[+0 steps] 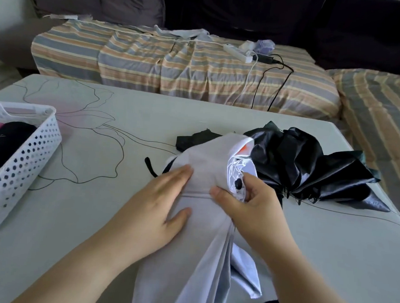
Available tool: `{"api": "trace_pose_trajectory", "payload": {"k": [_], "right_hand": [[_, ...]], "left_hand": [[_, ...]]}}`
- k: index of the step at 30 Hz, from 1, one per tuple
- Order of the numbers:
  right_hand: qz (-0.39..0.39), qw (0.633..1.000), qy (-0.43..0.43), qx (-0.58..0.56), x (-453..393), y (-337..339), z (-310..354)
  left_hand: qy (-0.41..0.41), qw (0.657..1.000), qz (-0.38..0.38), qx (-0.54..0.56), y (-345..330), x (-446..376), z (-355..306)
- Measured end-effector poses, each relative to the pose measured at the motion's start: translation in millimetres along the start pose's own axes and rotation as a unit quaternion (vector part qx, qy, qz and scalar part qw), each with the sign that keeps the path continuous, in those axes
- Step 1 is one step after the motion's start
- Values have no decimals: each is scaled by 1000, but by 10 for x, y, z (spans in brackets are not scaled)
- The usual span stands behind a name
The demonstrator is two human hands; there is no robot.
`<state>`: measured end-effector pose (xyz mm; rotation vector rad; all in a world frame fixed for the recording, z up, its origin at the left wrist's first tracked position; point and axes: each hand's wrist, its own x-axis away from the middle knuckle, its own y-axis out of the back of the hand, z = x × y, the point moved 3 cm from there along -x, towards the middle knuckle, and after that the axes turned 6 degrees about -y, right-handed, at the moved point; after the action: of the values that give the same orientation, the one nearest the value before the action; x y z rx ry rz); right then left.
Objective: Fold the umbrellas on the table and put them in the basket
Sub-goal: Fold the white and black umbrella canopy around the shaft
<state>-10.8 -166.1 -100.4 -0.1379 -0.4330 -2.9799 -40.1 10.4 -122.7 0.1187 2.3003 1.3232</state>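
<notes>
The pale lavender fabric umbrella (204,222) lies collapsed on the middle of the grey counter with a line-drawn flower print (101,145), its smooth canopy bunched in soft pleats and running out of view at the lower edge. The left hand (158,209) lies flat on the cloth, fingers straight, pressing it down. The right hand (247,201) has its grip curled around the gathered folds, pinching them next to a small black button; its fingertips are partly hidden in the fabric. Just beyond, touching it, a glossy black crumpled umbrella (298,166) spreads loosely. At the left edge a white perforated plastic basket (22,164), cut off, holds dark and pink items too obscured to identify.
</notes>
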Motion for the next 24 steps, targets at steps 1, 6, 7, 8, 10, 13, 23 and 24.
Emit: {"api": "trace_pose_trajectory", "payload": {"k": [1,6,7,8,10,13,23,24], "right_hand": [[13,1000,9,4,15,-12,10],[79,993,56,65,105,-109,12],[93,991,61,77,125,-114,21],[107,988,67,84,144,-114,26],[125,986,74,80,167,-88,52],[130,987,58,69,178,-55,125],[-22,997,70,13,190,-34,305],[-35,997,74,-4,170,5,308]], "left_hand": [[2,1000,5,10,-8,-24,1],[46,993,56,97,80,-52,14],[53,991,71,105,96,-48,5],[61,989,85,109,116,-48,-16],[81,985,114,105,157,-48,-66],[106,983,113,94,178,-56,-122],[92,995,41,-16,222,-89,-253],[107,993,47,-15,237,-68,-213]]}}
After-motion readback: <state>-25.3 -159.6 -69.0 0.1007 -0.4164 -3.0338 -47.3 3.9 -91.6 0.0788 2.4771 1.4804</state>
